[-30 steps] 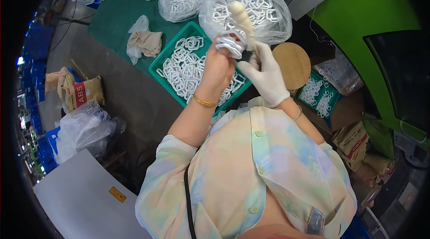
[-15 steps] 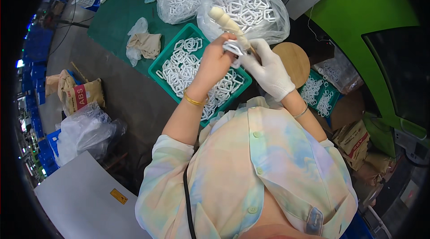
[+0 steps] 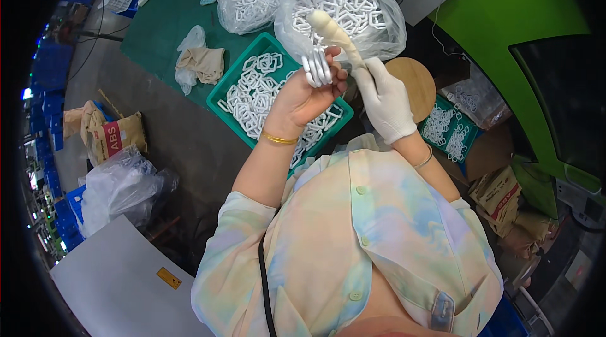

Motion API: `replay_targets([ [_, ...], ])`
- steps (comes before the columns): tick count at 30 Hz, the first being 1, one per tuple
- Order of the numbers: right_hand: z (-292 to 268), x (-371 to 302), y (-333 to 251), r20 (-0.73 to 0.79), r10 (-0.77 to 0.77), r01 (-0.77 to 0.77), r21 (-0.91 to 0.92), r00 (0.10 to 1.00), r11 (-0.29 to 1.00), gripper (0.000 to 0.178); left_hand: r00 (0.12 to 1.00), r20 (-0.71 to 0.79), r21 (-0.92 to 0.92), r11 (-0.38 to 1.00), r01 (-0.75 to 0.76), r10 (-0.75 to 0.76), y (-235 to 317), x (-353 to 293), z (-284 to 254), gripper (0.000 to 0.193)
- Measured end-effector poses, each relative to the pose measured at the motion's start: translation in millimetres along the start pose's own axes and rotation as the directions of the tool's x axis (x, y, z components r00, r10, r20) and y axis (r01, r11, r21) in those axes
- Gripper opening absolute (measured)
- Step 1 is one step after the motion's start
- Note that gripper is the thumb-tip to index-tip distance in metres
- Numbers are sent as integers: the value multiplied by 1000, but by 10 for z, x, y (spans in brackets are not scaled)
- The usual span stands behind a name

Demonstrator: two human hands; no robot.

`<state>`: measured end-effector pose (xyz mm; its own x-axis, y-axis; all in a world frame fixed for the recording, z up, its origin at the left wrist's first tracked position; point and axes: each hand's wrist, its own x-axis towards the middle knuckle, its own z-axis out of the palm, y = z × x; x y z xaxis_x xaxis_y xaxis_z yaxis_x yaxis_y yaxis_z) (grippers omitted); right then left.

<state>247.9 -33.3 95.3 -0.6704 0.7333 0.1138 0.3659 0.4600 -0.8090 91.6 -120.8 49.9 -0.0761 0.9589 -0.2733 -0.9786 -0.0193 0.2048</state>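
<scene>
Several white plastic links (image 3: pixel 317 67), shaped like open angular rings, are stacked side by side in the closed fingers of my left hand (image 3: pixel 302 102), which is bare. My right hand (image 3: pixel 386 102), in a white knit glove, grips the lower end of a cream-coloured wrapped stick (image 3: pixel 336 35). The thick, rounded end of this stick points up and left; what it is exactly cannot be made out. Below both hands sits a green crate (image 3: pixel 219 86) with many more white links in it. My left hand hovers over the crate, apart from the stick.
Two clear plastic bags, one left (image 3: pixel 228 18) and one right (image 3: pixel 394 40), hold white links behind the crate. A round wooden stool top (image 3: pixel 413 88) and a smaller green tray (image 3: pixel 468 147) of links stand at the right. A beige cloth (image 3: pixel 205 64) lies on the green table (image 3: pixel 158 37).
My left hand has turned and drawn away from the stick, with the links now fanned upright in its fingers. The stick has tilted slightly more upright in my right hand.
</scene>
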Motion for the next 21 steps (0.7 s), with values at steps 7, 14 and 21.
replay_targets([
  [7,39,83,-195,135,107,-141,274,985,951,20,992,86,-51,994,-94,98,-147,9,105,37],
  [14,41,-1,-338,50,37,-48,234,998,971,31,991,112,-86,994,-62,71,-108,84,122,45],
  [21,46,59,-329,-49,146,-127,277,988,952,30,983,50,28,984,-178,177,-140,48,202,47],
])
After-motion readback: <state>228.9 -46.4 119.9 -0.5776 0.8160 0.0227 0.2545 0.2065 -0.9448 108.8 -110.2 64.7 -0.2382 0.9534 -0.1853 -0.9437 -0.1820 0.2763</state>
